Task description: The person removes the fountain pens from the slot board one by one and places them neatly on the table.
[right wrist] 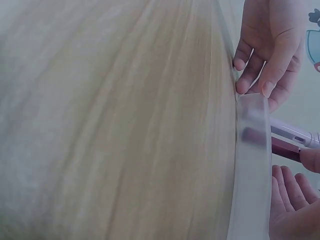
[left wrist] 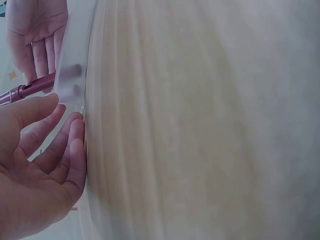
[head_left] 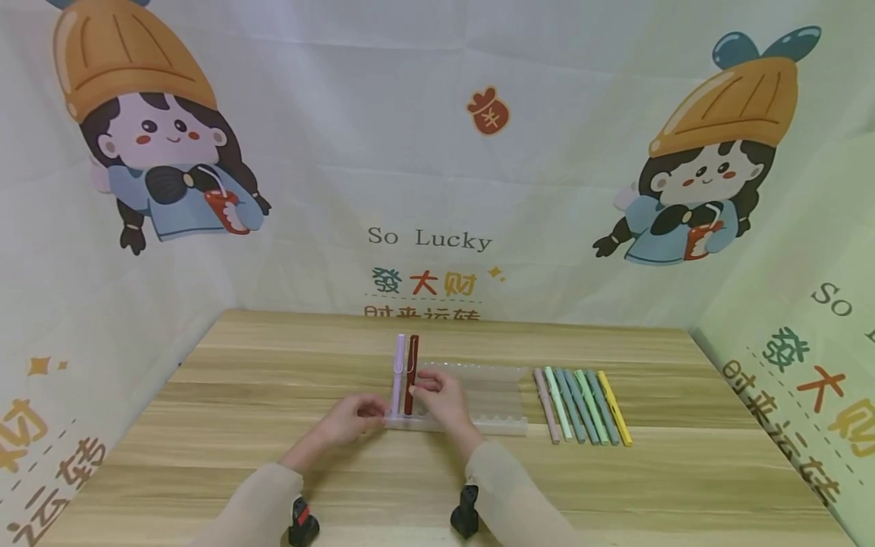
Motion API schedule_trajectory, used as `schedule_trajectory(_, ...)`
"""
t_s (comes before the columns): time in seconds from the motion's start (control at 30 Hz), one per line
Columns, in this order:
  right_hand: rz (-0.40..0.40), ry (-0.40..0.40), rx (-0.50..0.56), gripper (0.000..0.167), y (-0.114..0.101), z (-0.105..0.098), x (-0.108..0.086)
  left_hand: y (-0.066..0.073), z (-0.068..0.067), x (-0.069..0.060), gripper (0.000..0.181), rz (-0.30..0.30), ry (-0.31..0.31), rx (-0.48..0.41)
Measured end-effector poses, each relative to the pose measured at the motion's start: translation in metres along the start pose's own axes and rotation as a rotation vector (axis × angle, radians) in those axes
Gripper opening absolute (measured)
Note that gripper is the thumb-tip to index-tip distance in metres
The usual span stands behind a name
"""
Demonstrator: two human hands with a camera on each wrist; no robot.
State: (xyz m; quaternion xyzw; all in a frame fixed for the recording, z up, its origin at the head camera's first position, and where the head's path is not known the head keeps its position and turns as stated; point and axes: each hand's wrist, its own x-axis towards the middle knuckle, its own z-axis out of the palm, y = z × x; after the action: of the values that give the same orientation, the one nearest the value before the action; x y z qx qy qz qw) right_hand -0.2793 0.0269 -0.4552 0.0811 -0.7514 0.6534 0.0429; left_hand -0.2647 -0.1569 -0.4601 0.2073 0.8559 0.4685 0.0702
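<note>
A clear plastic pen stand with a notched front strip lies across the middle of the table. A lilac pen and a dark red pen stand side by side in its left end, their lower tips behind the frosted strip. My right hand pinches the dark red pen low on its barrel; in the right wrist view the thumb lies against it. With thumb and fingertips, my left hand holds the left end of the stand.
Right of the stand lies a row of several pens in pink, green and blue tones, with a yellow pen at the far end. The wooden table meets a printed cloth backdrop behind and at the sides.
</note>
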Motion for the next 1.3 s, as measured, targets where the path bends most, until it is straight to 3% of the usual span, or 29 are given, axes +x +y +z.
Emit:
schedule_trajectory(0.77,-0.028,0.017,-0.006,0.026,0.003,0.003,0.001,0.0,0.0,0.0,0.014,-0.001,-0.007,-0.022)
schedule_trajectory(1.03,-0.09,0.012,0.023,0.027,-0.007,0.001,-0.002,0.001,-0.001,0.0,0.015,0.003,-0.014,-0.039)
schedule_trajectory(1.3,-0.163,0.033,0.035,0.025,-0.04,-0.004,-0.017,0.003,-0.001,-0.001,0.016,0.017,-0.005,-0.043)
